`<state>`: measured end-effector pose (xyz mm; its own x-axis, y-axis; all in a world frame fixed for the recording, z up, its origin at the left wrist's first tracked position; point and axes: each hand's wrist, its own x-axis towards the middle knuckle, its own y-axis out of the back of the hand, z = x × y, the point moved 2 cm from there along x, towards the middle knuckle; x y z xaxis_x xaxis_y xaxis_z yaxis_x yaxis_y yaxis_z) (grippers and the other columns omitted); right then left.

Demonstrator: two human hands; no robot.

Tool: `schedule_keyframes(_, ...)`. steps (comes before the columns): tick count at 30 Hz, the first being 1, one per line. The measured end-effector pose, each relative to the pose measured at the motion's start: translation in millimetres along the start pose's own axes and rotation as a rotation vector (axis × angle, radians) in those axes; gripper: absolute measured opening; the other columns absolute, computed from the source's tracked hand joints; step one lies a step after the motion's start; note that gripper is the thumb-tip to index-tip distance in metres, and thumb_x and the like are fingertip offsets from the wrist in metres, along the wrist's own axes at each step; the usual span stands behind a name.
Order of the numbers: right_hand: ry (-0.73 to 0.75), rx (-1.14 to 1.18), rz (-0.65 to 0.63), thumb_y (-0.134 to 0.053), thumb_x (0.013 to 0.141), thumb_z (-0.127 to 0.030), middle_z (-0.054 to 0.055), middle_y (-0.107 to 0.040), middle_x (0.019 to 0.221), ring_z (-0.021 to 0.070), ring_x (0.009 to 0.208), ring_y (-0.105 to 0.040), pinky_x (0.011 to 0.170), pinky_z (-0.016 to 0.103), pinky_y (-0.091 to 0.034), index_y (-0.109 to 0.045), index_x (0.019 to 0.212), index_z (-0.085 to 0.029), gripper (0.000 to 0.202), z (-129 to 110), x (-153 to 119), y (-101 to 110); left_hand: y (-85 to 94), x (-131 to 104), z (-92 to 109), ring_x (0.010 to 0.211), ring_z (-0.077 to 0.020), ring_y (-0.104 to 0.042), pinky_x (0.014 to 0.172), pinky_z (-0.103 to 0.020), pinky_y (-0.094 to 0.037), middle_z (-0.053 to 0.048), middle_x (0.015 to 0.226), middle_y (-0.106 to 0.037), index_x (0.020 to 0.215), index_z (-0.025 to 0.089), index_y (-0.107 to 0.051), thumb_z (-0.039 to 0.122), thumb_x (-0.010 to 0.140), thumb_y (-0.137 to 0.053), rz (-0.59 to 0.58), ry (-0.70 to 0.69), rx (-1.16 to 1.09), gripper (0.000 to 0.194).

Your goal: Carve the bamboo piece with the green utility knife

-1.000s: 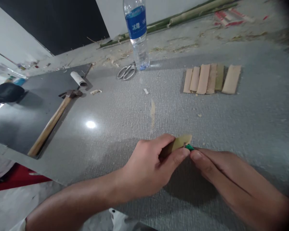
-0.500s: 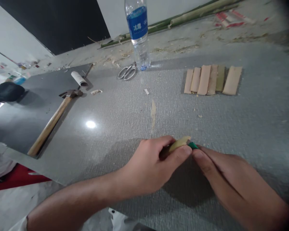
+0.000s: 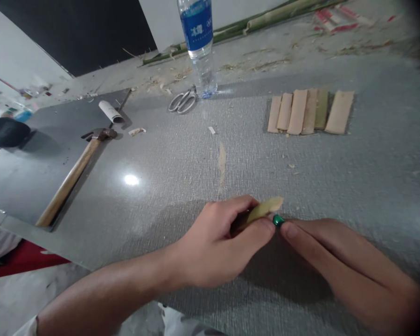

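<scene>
Left hand point(image 3: 224, 242) clasps strip point(image 3: 266, 208) above surface point(image 3: 182, 163), near our edge. Right hand point(image 3: 331, 254) pinches green tool point(image 3: 278, 220) just beside strip's near side. Beyond, we see slats point(image 3: 298, 112) in row, scissors point(image 3: 182, 101) beside upright bottle point(image 3: 199, 46); hammer point(image 3: 73, 173) lies left.

Yellowish-green strip point(image 3: 265, 209), shiny green tool point(image 3: 278, 220), blue bottle label point(image 3: 197, 27) with white lettering.
</scene>
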<state>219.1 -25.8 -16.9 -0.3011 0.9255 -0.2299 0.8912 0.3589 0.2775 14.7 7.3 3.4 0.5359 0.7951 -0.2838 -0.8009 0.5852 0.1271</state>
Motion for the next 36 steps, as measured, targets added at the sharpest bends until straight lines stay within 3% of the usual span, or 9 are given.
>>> schedule_keyframes(4, -0.041, -0.132, 0.142, -0.058, 0.103, -0.080, 0.005, -0.081, 0.077, 0.0319, 0.072, -0.073, 0.078, 0.043, -0.071, -0.089, 0.086, -0.037, 0.055, 16, -8, 6, 0.1, -2, 1, 0.066, -0.0106, -0.043, 0.058, -0.028, -0.033, 0.006, 0.073, -0.046, 0.085, 0.022, -0.051, 0.036, 0.113, -0.063, -0.050, -0.015, -0.011, 0.034)
schedule_keyframes(6, -0.112, -0.142, 0.137, -0.062, 0.099, -0.084, 0.006, -0.080, 0.078, 0.0317, 0.073, -0.073, 0.075, 0.042, -0.069, -0.089, 0.087, -0.037, 0.055, 24, -10, 11, 0.0, -2, 2, 0.064, -0.0099, -0.042, 0.056, -0.028, -0.033, 0.006, 0.071, -0.045, 0.085, 0.022, -0.050, 0.036, 0.113, -0.063, -0.067, -0.040, 0.008, 0.034)
schedule_keyframes(10, -0.280, 0.030, -0.054, -0.074, 0.092, -0.080, 0.001, -0.062, 0.065, 0.0240, 0.063, -0.057, 0.062, 0.036, -0.057, -0.072, 0.067, -0.031, 0.055, 25, -5, 17, 0.1, -1, 4, 0.060, -0.0085, -0.041, 0.054, -0.026, -0.034, 0.008, 0.069, -0.046, 0.087, 0.023, -0.048, 0.033, 0.112, -0.063, -0.056, -0.123, 0.091, 0.031)
schedule_keyframes(13, -0.380, 0.238, -0.228, -0.080, 0.088, -0.079, -0.004, -0.049, 0.062, 0.0185, 0.058, -0.039, 0.054, 0.032, -0.042, -0.061, 0.065, -0.029, 0.058, 14, -1, 17, 1.0, -1, 3, 0.057, -0.0075, -0.041, 0.054, -0.024, -0.034, 0.009, 0.069, -0.046, 0.092, 0.023, -0.050, 0.028, 0.110, -0.065, -0.049, -0.175, 0.165, 0.024)
schedule_keyframes(16, -0.433, 0.290, -0.254, -0.080, 0.087, -0.082, -0.006, -0.046, 0.064, 0.0169, 0.060, -0.032, 0.053, 0.030, -0.030, -0.062, 0.070, -0.028, 0.060, 8, 1, 15, 1.7, -1, 1, 0.057, -0.0073, -0.042, 0.053, -0.023, -0.034, 0.009, 0.069, -0.048, 0.093, 0.022, -0.051, 0.026, 0.107, -0.070, -0.056, -0.195, 0.188, 0.024)
schedule_keyframes(23, -0.255, 0.234, -0.234, -0.067, 0.099, -0.082, -0.009, -0.035, 0.060, 0.0156, 0.055, -0.023, 0.049, 0.031, -0.025, -0.049, 0.067, -0.029, 0.064, 14, 7, 4, -0.4, 2, -9, 0.061, -0.0086, -0.047, 0.058, -0.025, -0.037, 0.007, 0.073, -0.054, 0.088, 0.022, -0.051, 0.036, 0.112, -0.067, 0.060, -0.175, 0.226, 0.032)
schedule_keyframes(27, -0.151, 0.184, -0.105, -0.064, 0.101, -0.081, -0.008, -0.037, 0.060, 0.0161, 0.053, -0.028, 0.045, 0.031, -0.025, -0.047, 0.065, -0.030, 0.065, 8, 7, -2, -2.0, 4, -13, 0.064, -0.0092, -0.045, 0.059, -0.025, -0.035, 0.007, 0.073, -0.052, 0.086, 0.022, -0.050, 0.036, 0.113, -0.066, 0.085, -0.135, 0.201, 0.035)
schedule_keyframes(31, -0.102, 0.096, -0.033, -0.063, 0.105, -0.076, -0.006, -0.041, 0.063, 0.0173, 0.054, -0.036, 0.046, 0.031, -0.033, -0.057, 0.069, -0.029, 0.059, 3, 5, -6, -2.7, 5, -12, 0.065, -0.0098, -0.044, 0.059, -0.027, -0.034, 0.007, 0.072, -0.051, 0.084, 0.021, -0.051, 0.042, 0.114, -0.065, 0.082, -0.099, 0.175, 0.039)
schedule_keyframes(36, 0.016, -0.042, 0.049, -0.054, 0.111, -0.074, -0.003, -0.056, 0.059, 0.0181, 0.051, -0.048, 0.048, 0.033, -0.038, -0.063, 0.069, -0.029, 0.062, -1, 6, -8, -3.1, 4, -8, 0.064, -0.0098, -0.042, 0.058, -0.028, -0.032, 0.008, 0.070, -0.049, 0.080, 0.022, -0.048, 0.046, 0.114, -0.064, 0.088, -0.065, 0.185, 0.045)
